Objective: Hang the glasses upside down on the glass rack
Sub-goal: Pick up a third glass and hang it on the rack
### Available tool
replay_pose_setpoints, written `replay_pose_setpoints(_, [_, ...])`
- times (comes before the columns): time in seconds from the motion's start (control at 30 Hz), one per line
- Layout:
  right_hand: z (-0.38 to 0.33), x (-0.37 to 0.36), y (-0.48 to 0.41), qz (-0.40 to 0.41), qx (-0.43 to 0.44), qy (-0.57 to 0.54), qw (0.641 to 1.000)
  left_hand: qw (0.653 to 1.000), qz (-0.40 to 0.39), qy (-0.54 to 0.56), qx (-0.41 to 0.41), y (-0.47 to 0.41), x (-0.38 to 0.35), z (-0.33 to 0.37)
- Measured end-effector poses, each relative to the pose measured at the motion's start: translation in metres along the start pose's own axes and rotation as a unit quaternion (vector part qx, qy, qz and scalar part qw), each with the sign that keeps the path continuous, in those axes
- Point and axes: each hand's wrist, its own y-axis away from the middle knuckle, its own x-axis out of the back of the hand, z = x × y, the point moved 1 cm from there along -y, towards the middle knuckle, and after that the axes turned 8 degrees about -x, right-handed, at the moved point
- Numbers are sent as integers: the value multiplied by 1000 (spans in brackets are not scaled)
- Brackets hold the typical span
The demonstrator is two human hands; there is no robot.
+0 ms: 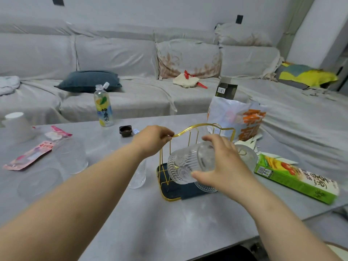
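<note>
A gold wire glass rack (197,129) with a dark tray base (170,193) stands mid-table. My left hand (152,140) grips the left end of its top handle. My right hand (224,164) holds a ribbed clear glass (186,164), tilted on its side over the rack's front, mouth toward the left. Another ribbed glass (246,153) hangs on the rack's right side, and one more (206,188) shows under my right hand. A clear glass (138,176) stands left of the rack, partly behind my left forearm. A larger clear cup (71,157) stands further left.
On the grey table (169,223): a green carton (295,179) right of the rack, a plastic bag (239,119) behind it, a lemon drink bottle (103,108), a small dark pudding cup (125,130), pink wrappers (28,157), a white paper cup (17,127). A sofa lies beyond.
</note>
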Motion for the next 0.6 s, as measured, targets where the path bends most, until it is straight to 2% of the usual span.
replay_pose_setpoints(0.27, [-3,-59,-16,-80,28,55,995,997,28,64,17,-6,-5,-4])
replay_pose_setpoints(0.6, [-2,-70,-16,-73,33,78,994,993,43,110,12,-5,-8,-10])
